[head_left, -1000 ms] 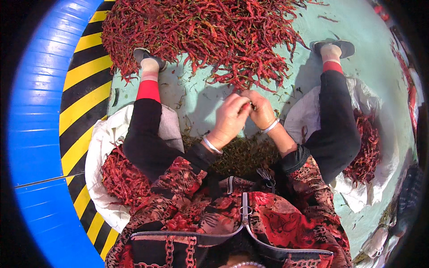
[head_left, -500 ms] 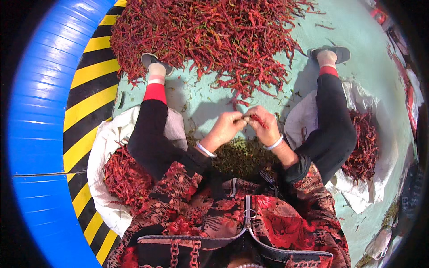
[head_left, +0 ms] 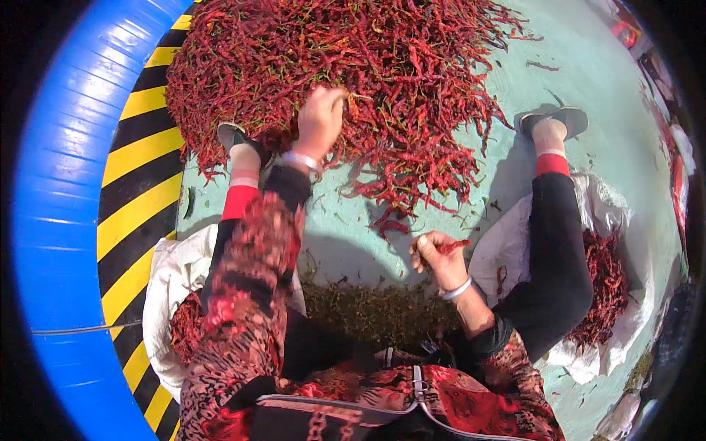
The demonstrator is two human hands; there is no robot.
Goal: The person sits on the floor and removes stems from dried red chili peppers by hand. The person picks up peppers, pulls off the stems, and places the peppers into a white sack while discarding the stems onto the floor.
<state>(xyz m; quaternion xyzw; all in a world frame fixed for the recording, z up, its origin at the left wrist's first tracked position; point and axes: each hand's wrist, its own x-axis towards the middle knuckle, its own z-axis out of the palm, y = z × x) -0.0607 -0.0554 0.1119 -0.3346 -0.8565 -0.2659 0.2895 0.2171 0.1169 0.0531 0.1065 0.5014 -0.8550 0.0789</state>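
A big heap of dried red chili peppers (head_left: pixel 419 81), many with stems, covers the far floor. My left hand (head_left: pixel 318 125) is stretched out over the heap, slightly blurred. Its thumb and fingers are pinched at a chili pepper with a pale stem beside the fingertips. Nearer to me, my right hand (head_left: pixel 439 263) is closed around a red chili pepper (head_left: pixel 454 247), whose end sticks out past the fingers. Just beyond that hand, a few peppers lie at the heap's near edge.
White sacks of red chilies stand beside my legs, one sack (head_left: pixel 158 294) at left and another sack (head_left: pixel 638 294) at right. Between my legs lies a layer of brownish-green stem scraps (head_left: pixel 375 312). A blue padded barrier (head_left: pixel 66 206) and black-and-yellow striped edge (head_left: pixel 140 198) run along the left.
My hands were together in front of me and are now apart. The left has reached forward to the heap; the right has moved slightly nearer to me, still holding a chili pepper.
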